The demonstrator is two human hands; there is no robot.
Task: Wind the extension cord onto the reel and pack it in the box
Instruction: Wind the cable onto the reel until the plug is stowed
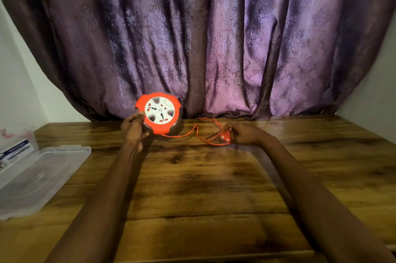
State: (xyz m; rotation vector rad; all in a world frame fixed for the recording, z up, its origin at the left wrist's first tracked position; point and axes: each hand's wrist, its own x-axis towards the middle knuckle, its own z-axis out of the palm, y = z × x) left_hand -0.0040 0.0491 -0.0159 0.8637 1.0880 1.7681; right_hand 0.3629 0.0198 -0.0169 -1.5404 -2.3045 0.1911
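Both my arms reach straight out over the wooden table (214, 187), forearms bare. My left hand (132, 130) grips the orange cord reel (159, 112) by its left rim, thumb on the front edge, fingers curled behind; the reel stands tilted up on its edge at the far side of the table, white socket face toward me, close to the purple curtain (203, 37). My right hand (244, 134) lies low on the table, knuckles up, fingers curled round the orange plug (224, 137), its two pins pointing left. The thin orange cord (192, 132) runs from the bottom of the reel along the tabletop in loose loops to the plug, some slack lying behind it near the curtain. On the left edge lies a clear plastic box lid (42, 174), flat, with the clear plastic box (17, 144) behind it; a blue-and-white label shows on the box, print too blurred to read. No writing readable on the reel face.
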